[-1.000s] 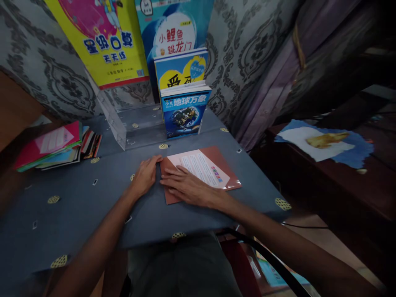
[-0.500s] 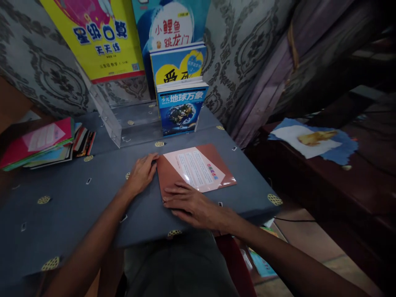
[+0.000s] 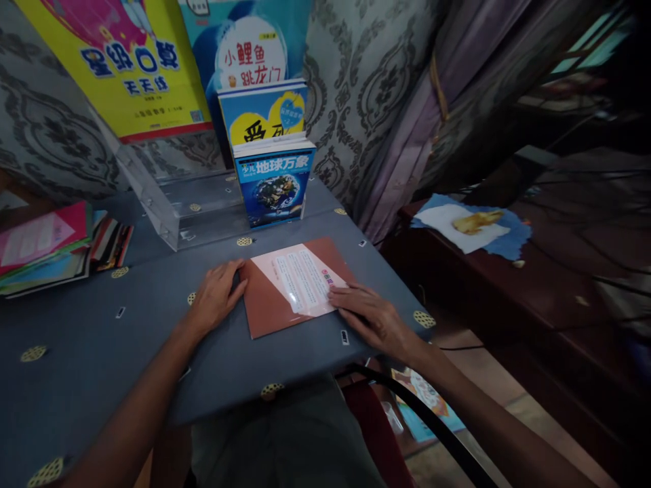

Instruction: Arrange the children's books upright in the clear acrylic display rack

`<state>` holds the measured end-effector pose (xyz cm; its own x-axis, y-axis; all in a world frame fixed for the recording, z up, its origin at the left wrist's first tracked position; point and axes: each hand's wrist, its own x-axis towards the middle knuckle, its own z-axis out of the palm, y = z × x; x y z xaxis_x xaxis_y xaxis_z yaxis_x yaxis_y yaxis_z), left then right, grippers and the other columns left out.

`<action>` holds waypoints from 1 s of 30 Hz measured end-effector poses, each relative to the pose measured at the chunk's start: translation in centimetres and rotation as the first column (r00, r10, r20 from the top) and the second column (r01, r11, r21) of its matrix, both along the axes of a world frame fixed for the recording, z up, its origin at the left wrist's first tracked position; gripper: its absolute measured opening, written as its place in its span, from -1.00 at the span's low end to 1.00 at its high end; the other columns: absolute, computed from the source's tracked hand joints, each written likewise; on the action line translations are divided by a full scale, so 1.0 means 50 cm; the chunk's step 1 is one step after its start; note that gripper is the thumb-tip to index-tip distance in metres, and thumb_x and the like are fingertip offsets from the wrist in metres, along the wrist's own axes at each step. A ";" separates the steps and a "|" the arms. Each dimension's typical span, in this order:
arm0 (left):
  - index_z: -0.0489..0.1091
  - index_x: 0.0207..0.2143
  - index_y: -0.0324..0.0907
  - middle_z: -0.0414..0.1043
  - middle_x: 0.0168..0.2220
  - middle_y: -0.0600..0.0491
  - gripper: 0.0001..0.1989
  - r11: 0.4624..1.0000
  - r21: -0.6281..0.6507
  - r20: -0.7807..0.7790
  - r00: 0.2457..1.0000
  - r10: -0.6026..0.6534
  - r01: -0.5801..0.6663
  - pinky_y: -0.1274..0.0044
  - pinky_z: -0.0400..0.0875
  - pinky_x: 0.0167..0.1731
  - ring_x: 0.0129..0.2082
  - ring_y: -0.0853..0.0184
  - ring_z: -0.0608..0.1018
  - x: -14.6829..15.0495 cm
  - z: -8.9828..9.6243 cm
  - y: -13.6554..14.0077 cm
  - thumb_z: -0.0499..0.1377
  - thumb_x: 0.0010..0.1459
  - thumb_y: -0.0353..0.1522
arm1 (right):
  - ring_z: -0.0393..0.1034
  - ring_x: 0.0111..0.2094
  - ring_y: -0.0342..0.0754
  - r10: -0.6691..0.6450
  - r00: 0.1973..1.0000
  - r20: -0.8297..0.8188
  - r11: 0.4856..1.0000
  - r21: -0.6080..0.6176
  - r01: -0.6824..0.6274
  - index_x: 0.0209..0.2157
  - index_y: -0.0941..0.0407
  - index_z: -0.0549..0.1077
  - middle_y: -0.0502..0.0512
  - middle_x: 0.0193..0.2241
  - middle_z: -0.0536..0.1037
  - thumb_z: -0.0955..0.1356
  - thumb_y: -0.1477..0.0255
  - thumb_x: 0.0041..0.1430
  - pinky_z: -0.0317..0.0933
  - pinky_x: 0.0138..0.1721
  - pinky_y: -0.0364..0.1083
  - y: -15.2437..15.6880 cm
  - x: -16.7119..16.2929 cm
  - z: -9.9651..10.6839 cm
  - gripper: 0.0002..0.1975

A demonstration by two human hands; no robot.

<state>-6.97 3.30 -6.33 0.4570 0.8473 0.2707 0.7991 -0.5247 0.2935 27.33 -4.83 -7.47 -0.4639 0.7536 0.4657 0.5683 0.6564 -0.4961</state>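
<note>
A thin brown book (image 3: pixel 274 315) with a pale pink text panel lies flat on the cloth-covered table (image 3: pixel 147 352) before me. At its left edge rests my left hand (image 3: pixel 216 295), palm down, fingers extended and its fingertips by the upper left corner. My right hand (image 3: pixel 376 318) lies flat over the book's right side, fingers stretched out across the end of the text panel. Neither hand grasps anything. Behind the book, a blue book with a globe on its cover (image 3: pixel 277 190) stands upright in front of other books.
A clear plastic stand (image 3: pixel 152 203) holds a yellow workbook (image 3: pixel 137 88) and a teal book (image 3: pixel 254 41). Stacked thin books (image 3: pixel 51 244) lie at the left. To the right, a dark red bench (image 3: pixel 549 285) bears a blue cloth (image 3: pixel 508 240). Below are floor books (image 3: pixel 427 403).
My right hand has slid from the book's lower left part to its right side. The left hand stays by the left edge. The camera view has shifted slightly.
</note>
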 end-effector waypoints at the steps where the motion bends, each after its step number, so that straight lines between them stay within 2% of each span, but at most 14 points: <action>1: 0.23 0.17 -0.18 0.47 0.06 -0.13 -0.61 1.000 0.011 -0.006 1.000 -0.003 0.003 0.26 0.37 0.02 0.04 0.11 0.51 0.000 0.000 0.000 -0.02 0.37 -0.24 | 0.48 0.10 0.04 -0.014 1.000 -0.008 1.000 0.011 0.014 0.07 0.06 0.49 0.16 -0.03 0.63 0.28 0.48 0.37 0.28 0.20 0.21 0.000 0.006 0.000 -0.70; 7: 0.35 0.05 -0.21 0.49 0.06 -0.19 -0.67 0.984 0.165 -0.169 0.985 -0.036 0.064 0.16 0.31 0.09 0.05 0.06 0.52 0.027 0.012 -0.015 -0.12 0.40 -0.36 | 0.50 0.07 0.06 -0.016 0.998 -0.060 1.000 -0.008 0.015 0.02 0.06 0.52 0.17 -0.06 0.65 0.31 0.45 0.35 0.29 0.19 0.20 0.002 0.005 0.009 -0.74; 11: 0.40 0.00 -0.21 0.51 0.03 -0.16 -0.67 0.957 0.192 -0.160 0.969 -0.189 0.218 0.22 0.33 0.10 0.06 0.12 0.51 0.086 0.018 -0.040 -0.12 0.40 -0.39 | 0.49 0.08 0.05 -0.018 0.998 -0.056 0.999 -0.034 0.016 0.01 0.06 0.52 0.18 -0.05 0.64 0.30 0.43 0.36 0.28 0.21 0.20 -0.001 0.004 0.014 -0.75; 14: 0.37 0.07 -0.21 0.49 0.07 -0.15 -0.63 0.925 0.190 -0.112 0.943 -0.314 0.330 0.27 0.34 0.11 0.12 0.16 0.48 0.140 0.009 -0.058 -0.14 0.43 -0.32 | 0.49 0.08 0.04 -0.024 0.997 -0.069 0.999 -0.032 0.022 0.01 0.08 0.52 0.19 -0.06 0.64 0.28 0.42 0.37 0.26 0.22 0.18 -0.004 0.005 0.016 -0.74; 16: 0.32 0.14 -0.21 0.44 0.14 -0.16 -0.58 0.907 0.184 -0.119 0.924 -0.363 0.380 0.23 0.31 0.16 0.18 0.14 0.44 0.171 -0.003 -0.067 -0.14 0.44 -0.21 | 0.49 0.08 0.04 -0.028 0.997 -0.074 0.999 -0.028 0.026 0.00 0.10 0.52 0.21 -0.06 0.64 0.28 0.42 0.37 0.26 0.22 0.18 -0.005 0.006 0.015 -0.75; 19: 0.29 0.20 -0.20 0.35 0.23 -0.18 -0.48 0.905 0.157 -0.168 0.914 -0.369 0.394 0.10 0.23 0.21 0.27 0.05 0.35 0.198 -0.021 -0.076 -0.10 0.41 -0.07 | 0.48 0.09 0.03 -0.029 0.997 -0.070 0.999 -0.042 0.026 0.01 0.10 0.51 0.21 -0.04 0.63 0.28 0.41 0.37 0.24 0.23 0.18 -0.006 0.008 0.013 -0.74; 21: 0.27 0.22 -0.19 0.30 0.28 -0.18 -0.45 0.914 0.128 -0.203 0.912 -0.356 0.385 0.07 0.18 0.23 0.31 0.04 0.29 0.203 -0.028 -0.079 -0.10 0.39 -0.04 | 0.46 0.11 0.03 -0.024 0.997 -0.075 0.999 -0.046 0.021 0.03 0.08 0.51 0.20 -0.03 0.63 0.28 0.41 0.37 0.24 0.23 0.19 -0.007 0.009 0.011 -0.73; 25: 0.26 0.24 -0.16 0.28 0.30 -0.13 -0.45 0.927 0.091 -0.244 0.911 -0.333 0.364 0.11 0.15 0.27 0.34 0.11 0.27 0.201 -0.029 -0.082 -0.14 0.41 -0.04 | 0.42 0.15 0.05 -0.024 0.996 -0.081 0.999 -0.039 0.021 0.05 0.08 0.49 0.19 -0.02 0.62 0.28 0.42 0.37 0.23 0.24 0.21 -0.007 0.012 0.005 -0.72; 30: 0.26 0.25 -0.16 0.27 0.30 -0.14 -0.45 0.928 0.106 -0.313 0.898 -0.310 0.357 0.13 0.14 0.28 0.34 0.11 0.27 0.205 -0.025 -0.089 -0.17 0.43 -0.07 | 0.45 0.11 0.06 -0.020 0.997 -0.070 1.000 -0.014 0.019 0.04 0.07 0.49 0.19 -0.03 0.62 0.29 0.41 0.37 0.29 0.19 0.20 -0.003 0.011 0.006 -0.73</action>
